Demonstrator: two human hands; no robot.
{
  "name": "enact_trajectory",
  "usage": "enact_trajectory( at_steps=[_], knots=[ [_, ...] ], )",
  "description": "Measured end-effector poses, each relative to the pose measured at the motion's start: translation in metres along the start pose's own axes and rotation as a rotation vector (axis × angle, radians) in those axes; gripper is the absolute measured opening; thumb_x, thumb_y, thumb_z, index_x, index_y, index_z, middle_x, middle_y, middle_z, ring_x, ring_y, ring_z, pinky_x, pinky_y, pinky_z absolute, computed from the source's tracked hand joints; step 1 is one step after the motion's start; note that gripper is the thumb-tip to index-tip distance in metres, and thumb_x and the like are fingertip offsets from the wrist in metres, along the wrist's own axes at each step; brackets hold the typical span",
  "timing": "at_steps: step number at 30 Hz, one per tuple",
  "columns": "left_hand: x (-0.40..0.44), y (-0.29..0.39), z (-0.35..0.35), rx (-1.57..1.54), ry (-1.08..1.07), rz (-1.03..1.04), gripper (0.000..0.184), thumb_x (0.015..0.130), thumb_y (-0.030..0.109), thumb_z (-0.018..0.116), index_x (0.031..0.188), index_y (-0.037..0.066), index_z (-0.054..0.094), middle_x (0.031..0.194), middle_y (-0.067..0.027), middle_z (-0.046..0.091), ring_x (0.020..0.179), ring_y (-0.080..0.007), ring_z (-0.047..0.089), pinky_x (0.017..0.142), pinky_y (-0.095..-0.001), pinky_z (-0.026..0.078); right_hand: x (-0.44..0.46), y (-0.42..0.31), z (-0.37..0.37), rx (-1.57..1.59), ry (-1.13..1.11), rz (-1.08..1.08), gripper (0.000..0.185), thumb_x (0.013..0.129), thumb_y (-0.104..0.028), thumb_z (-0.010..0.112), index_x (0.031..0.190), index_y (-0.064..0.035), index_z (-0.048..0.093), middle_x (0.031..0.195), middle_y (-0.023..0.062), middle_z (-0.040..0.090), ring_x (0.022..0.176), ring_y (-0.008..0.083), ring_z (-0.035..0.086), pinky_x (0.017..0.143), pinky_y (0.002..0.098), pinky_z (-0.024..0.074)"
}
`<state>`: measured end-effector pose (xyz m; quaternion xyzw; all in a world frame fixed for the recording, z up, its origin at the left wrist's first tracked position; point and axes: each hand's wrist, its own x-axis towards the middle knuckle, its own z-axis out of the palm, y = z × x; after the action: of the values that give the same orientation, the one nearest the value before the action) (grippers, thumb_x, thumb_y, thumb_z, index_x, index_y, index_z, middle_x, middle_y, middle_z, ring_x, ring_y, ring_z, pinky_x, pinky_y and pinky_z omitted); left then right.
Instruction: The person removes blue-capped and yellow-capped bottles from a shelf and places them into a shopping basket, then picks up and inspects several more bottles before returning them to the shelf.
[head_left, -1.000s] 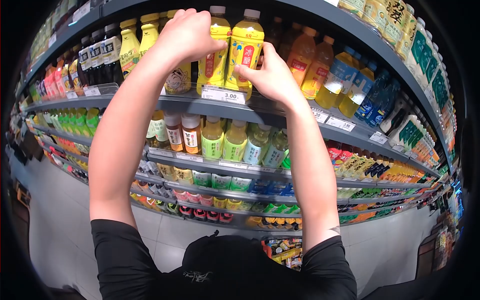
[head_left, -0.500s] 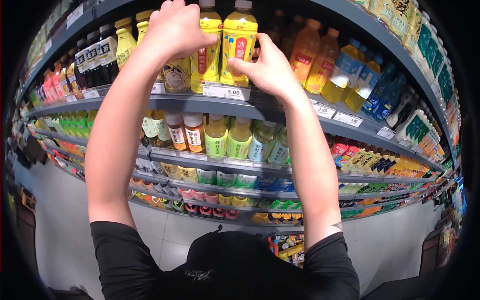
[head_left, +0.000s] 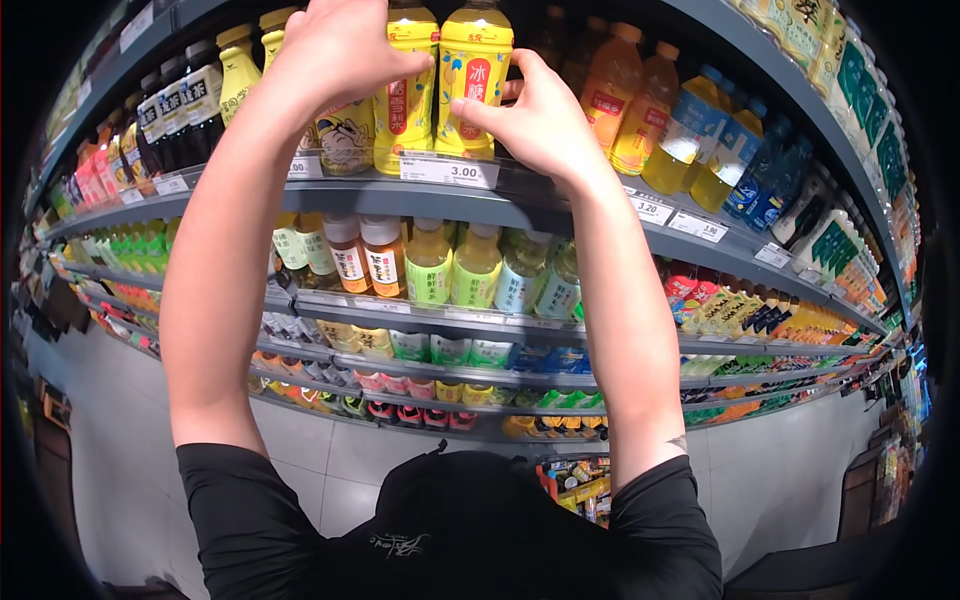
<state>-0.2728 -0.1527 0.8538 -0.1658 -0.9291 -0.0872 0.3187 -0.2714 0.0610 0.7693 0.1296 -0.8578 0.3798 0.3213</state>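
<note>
Two yellow bottles with red labels stand side by side on the upper shelf, behind a 3.00 price tag point(head_left: 449, 171). My left hand point(head_left: 345, 50) is at the left yellow bottle point(head_left: 408, 110), its thumb across the bottle's upper part; its other fingers are partly cut off by the frame's top edge. Around the right yellow bottle point(head_left: 468, 120) my right hand point(head_left: 530, 115) is closed, thumb on the front and fingers at the right side. Both bottles are upright.
Left of them are yellow bottles point(head_left: 237, 75) and dark tea bottles point(head_left: 203, 90). Orange drinks point(head_left: 645, 120) and blue-labelled bottles point(head_left: 690, 130) stand to the right. Lower shelves point(head_left: 450, 322) hold several rows of drinks. A filled basket point(head_left: 580, 480) is at the lower middle, above the tiled floor point(head_left: 320, 450).
The view has shifted, so the shelf, the yellow bottles and both hands appear higher in the frame. Both hands keep nearly the same place at the bottles.
</note>
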Motion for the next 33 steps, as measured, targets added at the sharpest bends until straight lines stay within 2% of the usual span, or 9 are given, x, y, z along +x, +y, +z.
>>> enact_trajectory(
  at_steps=[5, 12, 17, 25, 27, 28, 29, 30, 33],
  knots=[
    [-0.008, -0.003, 0.017, 0.029, 0.156, 0.025, 0.074, 0.088, 0.05, 0.075, 0.135, -0.005, 0.06, 0.14, -0.03, 0.053, 0.133, -0.0412, 0.052, 0.113, -0.052, 0.044, -0.001, -0.005, -0.001, 0.016, 0.01, 0.005, 0.073, 0.079, -0.033, 0.086, 0.131, 0.0091, 0.055, 0.099, 0.0189, 0.078, 0.092, 0.0244, 0.078, 0.083, 0.0356, 0.0604],
    [-0.01, 0.002, -0.002, -0.051, -0.022, 0.011, 0.074, 0.089, 0.049, 0.073, 0.135, -0.007, 0.059, 0.14, -0.0302, 0.054, 0.132, -0.0408, 0.052, 0.111, -0.0521, 0.046, 0.002, 0.003, 0.001, 0.057, -0.005, 0.013, 0.072, 0.079, -0.035, 0.086, 0.127, 0.0091, 0.057, 0.102, 0.0209, 0.078, 0.095, 0.0266, 0.078, 0.084, 0.0366, 0.061],
    [-0.027, 0.008, 0.011, 0.002, 0.196, 0.091, 0.073, 0.09, 0.044, 0.072, 0.138, -0.008, 0.058, 0.139, -0.0304, 0.055, 0.134, -0.0431, 0.052, 0.111, -0.0524, 0.046, -0.001, -0.003, 0.002, -0.033, 0.007, -0.012, 0.068, 0.086, -0.031, 0.085, 0.133, 0.0085, 0.055, 0.11, 0.0211, 0.077, 0.1, 0.0253, 0.077, 0.088, 0.0359, 0.0602],
    [0.022, -0.042, 0.055, 0.033, 0.297, 0.27, 0.085, 0.086, 0.057, 0.078, 0.144, -0.003, 0.059, 0.126, -0.0189, 0.064, 0.126, -0.0359, 0.059, 0.107, -0.0472, 0.047, -0.003, -0.007, 0.003, -0.111, 0.016, -0.01, 0.067, 0.09, -0.031, 0.083, 0.135, 0.0093, 0.054, 0.112, 0.0202, 0.076, 0.1, 0.0233, 0.076, 0.088, 0.0354, 0.0603],
    [0.01, -0.039, 0.052, -0.034, 0.411, 0.261, 0.079, 0.088, 0.053, 0.079, 0.143, 0.0, 0.06, 0.125, -0.0185, 0.064, 0.122, -0.0344, 0.061, 0.104, -0.0437, 0.05, -0.008, -0.003, 0.003, -0.042, 0.019, 0.021, 0.074, 0.083, -0.04, 0.081, 0.129, 0.0104, 0.054, 0.114, 0.029, 0.073, 0.109, 0.0401, 0.073, 0.095, 0.0438, 0.0588],
    [0.001, -0.037, 0.05, -0.071, 0.461, 0.267, 0.076, 0.089, 0.05, 0.08, 0.143, 0.001, 0.061, 0.124, -0.0182, 0.064, 0.12, -0.0336, 0.063, 0.103, -0.042, 0.051, -0.017, -0.005, 0.003, -0.336, 0.19, -0.138, 0.069, 0.087, -0.036, 0.077, 0.131, 0.0109, 0.052, 0.117, 0.0294, 0.069, 0.112, 0.0429, 0.07, 0.098, 0.0467, 0.0566],
    [-0.008, -0.035, 0.047, -0.177, 0.462, 0.249, 0.068, 0.091, 0.044, 0.081, 0.143, 0.005, 0.062, 0.119, -0.0156, 0.064, 0.11, -0.0258, 0.065, 0.096, -0.0348, 0.054, -0.035, -0.009, 0.004, -0.39, 0.475, -0.368, 0.057, 0.09, -0.029, 0.073, 0.129, 0.0075, 0.054, 0.12, 0.0292, 0.066, 0.108, 0.0439, 0.067, 0.096, 0.0501, 0.0548],
    [-0.025, -0.027, 0.045, -0.428, 0.488, 0.241, 0.061, 0.09, 0.044, 0.08, 0.131, 0.0, 0.068, 0.111, -0.0163, 0.067, 0.106, -0.0284, 0.064, 0.095, -0.0387, 0.051, -0.051, -0.011, -0.004, -0.377, 0.521, -0.478, 0.049, 0.089, -0.024, 0.073, 0.126, 0.0042, 0.057, 0.113, 0.0253, 0.067, 0.099, 0.0413, 0.067, 0.088, 0.0488, 0.0557],
    [-0.095, -0.011, 0.075, -1.005, 0.367, 0.279, 0.019, 0.101, 0.004, 0.066, 0.12, -0.003, 0.068, 0.1, -0.0031, 0.063, 0.09, -0.0125, 0.055, 0.085, -0.027, 0.046, -0.137, -0.001, -0.014, -0.206, 0.473, -0.632, 0.027, 0.084, -0.014, 0.075, 0.107, -0.0037, 0.067, 0.088, 0.0133, 0.067, 0.077, 0.0335, 0.067, 0.068, 0.0436, 0.0541]
  ],
)
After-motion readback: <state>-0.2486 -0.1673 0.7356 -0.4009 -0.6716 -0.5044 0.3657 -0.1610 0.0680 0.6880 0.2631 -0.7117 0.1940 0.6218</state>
